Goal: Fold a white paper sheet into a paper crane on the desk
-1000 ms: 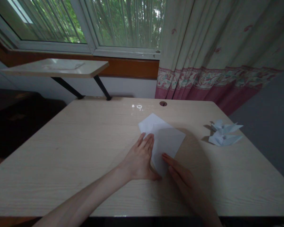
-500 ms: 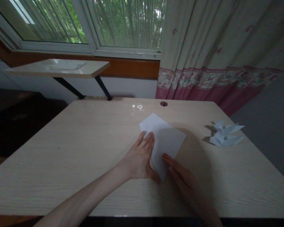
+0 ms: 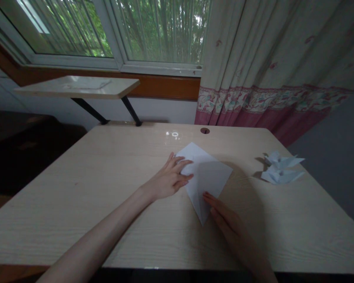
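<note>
A white sheet of paper (image 3: 208, 177), folded over on itself, lies flat in the middle of the pale wooden table (image 3: 106, 188). My left hand (image 3: 167, 179) rests at the paper's left edge with its fingers stretched out and the fingertips on the sheet. My right hand (image 3: 224, 218) lies flat to the lower right, its fingertips pressing on the paper's near part. Neither hand grips anything.
Two folded white paper cranes (image 3: 279, 169) sit near the table's right edge. A round cable hole (image 3: 204, 130) is at the table's back. Behind it are a small side table (image 3: 79, 86), a window and a pink-bordered curtain (image 3: 268, 78).
My left hand has slid up and away along the paper's left edge, from its near corner to its upper left part. My right hand has stayed in place.
</note>
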Demonstrator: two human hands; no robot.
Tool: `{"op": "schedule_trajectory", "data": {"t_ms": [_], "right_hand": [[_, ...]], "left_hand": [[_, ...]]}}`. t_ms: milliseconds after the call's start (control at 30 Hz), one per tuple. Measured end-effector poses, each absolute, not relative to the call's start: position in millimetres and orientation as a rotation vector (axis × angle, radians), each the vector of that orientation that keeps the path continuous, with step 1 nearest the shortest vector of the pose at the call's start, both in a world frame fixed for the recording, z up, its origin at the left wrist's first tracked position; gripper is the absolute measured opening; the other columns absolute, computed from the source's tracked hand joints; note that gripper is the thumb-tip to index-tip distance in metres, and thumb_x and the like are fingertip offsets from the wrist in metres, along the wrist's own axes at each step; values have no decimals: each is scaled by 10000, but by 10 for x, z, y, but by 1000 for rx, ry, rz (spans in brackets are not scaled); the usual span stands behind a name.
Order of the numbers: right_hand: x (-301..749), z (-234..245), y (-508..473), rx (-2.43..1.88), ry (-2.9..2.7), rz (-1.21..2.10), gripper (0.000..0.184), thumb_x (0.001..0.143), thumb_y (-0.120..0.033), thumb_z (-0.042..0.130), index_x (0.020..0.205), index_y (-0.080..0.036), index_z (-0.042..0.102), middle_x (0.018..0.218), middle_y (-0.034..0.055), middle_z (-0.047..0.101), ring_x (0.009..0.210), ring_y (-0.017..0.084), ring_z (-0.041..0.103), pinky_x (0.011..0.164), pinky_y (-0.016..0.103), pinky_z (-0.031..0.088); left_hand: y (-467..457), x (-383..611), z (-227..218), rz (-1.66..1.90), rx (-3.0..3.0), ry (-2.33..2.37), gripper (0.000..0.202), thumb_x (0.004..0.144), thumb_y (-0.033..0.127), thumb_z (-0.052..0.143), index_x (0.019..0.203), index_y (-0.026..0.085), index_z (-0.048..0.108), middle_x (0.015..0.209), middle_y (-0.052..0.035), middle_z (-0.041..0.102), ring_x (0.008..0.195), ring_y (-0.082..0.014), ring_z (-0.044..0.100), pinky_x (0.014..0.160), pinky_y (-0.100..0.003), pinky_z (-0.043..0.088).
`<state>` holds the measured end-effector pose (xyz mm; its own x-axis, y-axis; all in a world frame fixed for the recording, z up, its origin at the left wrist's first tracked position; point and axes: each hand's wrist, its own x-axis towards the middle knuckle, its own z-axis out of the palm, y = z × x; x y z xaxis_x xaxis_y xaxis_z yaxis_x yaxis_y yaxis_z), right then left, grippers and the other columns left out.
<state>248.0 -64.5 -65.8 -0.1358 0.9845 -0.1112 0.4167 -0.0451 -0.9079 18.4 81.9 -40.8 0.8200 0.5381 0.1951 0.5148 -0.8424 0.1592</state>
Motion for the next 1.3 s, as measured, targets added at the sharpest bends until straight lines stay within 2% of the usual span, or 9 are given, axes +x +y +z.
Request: {"op": "schedule_trajectory", "data": {"t_ms": [200, 400, 667, 867, 1067, 1300], "right_hand": [[2471, -618, -620, -1485, -1582, 1163, 401, 955, -451, 417, 1302, -302, 552, 1423, -4, 478, 1337, 203, 395, 1158, 485, 202], [2479, -630, -605, -1466, -1598, 1145, 385, 958, -431, 424, 1296, -302, 556, 1416, -3, 484, 1330, 203, 406, 1154, 494, 212], [2492, -652, -611, -1438, -1594, 1132, 388, 953, -450, 433, 1291, -309, 560, 1415, -5, 487, 1329, 207, 408, 1151, 477, 231], [2488, -618, -603, -1451, -1592, 1164, 388, 954, -457, 425, 1289, -316, 561, 1410, -8, 493, 1328, 204, 409, 1152, 483, 222], [2486, -617, -598, -1458, -1556, 1166, 409, 940, -492, 431, 1285, -317, 566, 1402, -1, 503, 1321, 217, 419, 1142, 491, 250], [2497, -641, -600, -1459, -1565, 1174, 405, 953, -472, 415, 1294, -307, 558, 1407, -3, 499, 1325, 202, 414, 1152, 468, 232]], "left_hand": [[769, 202, -388, 362, 2947, 858, 306, 915, 273, 545, 1206, 320, 628, 1439, -25, 404, 1344, -302, 295, 1134, -610, 92], [699, 233, -364, 358, 2955, 844, 359, 878, 284, 572, 1233, 249, 612, 1450, -62, 400, 1353, -335, 282, 1136, -612, 78], [566, 311, -331, 383, 2894, 865, 522, 795, 407, 646, 1243, 150, 569, 1452, -129, 394, 1363, -341, 281, 1152, -570, 69], [473, 395, -391, 403, 2877, 915, 799, 663, 588, 685, 1248, 70, 519, 1445, -203, 382, 1377, -375, 249, 1156, -552, 63], [402, 449, -423, 397, 2889, 955, 915, 616, 692, 636, 1251, 47, 502, 1460, -242, 353, 1395, -399, 201, 1150, -561, 31], [324, 479, -462, 247, 2902, 1029, 1173, 585, 837, 531, 1327, -63, 408, 1474, -318, 276, 1425, -385, 112, 1149, -515, -41]]}}
